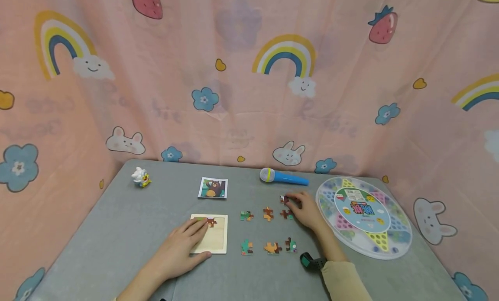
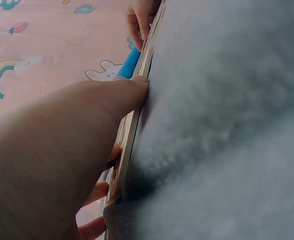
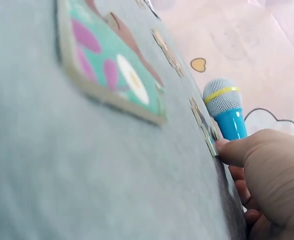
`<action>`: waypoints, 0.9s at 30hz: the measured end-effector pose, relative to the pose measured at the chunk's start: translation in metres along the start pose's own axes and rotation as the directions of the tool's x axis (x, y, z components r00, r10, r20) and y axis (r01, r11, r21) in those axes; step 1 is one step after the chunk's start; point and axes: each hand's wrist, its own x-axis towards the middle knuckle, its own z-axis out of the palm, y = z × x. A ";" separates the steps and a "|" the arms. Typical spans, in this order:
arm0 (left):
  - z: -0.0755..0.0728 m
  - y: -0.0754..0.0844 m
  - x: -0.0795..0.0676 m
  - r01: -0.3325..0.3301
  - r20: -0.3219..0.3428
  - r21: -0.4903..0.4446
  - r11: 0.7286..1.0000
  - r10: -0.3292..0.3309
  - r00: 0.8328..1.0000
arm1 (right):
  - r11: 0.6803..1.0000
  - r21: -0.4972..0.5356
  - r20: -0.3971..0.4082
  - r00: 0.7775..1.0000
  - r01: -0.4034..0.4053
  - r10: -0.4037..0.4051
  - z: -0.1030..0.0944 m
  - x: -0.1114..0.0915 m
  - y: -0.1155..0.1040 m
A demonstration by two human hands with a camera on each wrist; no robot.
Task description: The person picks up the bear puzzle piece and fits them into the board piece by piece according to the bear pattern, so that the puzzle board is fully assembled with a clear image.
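My left hand rests on a shallow wooden puzzle tray, its fingers extended over the left part and its thumb at the near edge. Inside the tray's top edge lies a brown-and-green jigsaw piece, partly covered by my fingers. At the far right of the loose pieces, my right hand pinches a small dark puzzle piece by its right side. Just below those fingertips lies another piece. More loose pieces sit in rows, among them an orange one and a green one with a white flower.
A bear picture card lies beyond the tray. A blue toy microphone is at the back, and a round Chinese checkers board lies right of my right arm. A small figurine stands back left. Curtains surround the grey table.
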 end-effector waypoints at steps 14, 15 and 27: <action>0.003 -0.002 -0.001 -0.010 -0.019 0.019 1.000 0.011 1.000 | 1.000 -0.009 0.000 1.000 -0.026 0.026 0.004 0.002 -0.001; 0.003 -0.001 -0.001 -0.009 -0.017 0.019 1.000 0.009 1.000 | 1.000 -0.009 0.000 1.000 -0.024 0.024 0.004 0.001 -0.001; -0.001 0.001 -0.001 -0.010 -0.010 0.032 0.999 0.010 1.000 | 1.000 -0.015 0.026 1.000 -0.016 0.016 -0.002 0.001 -0.009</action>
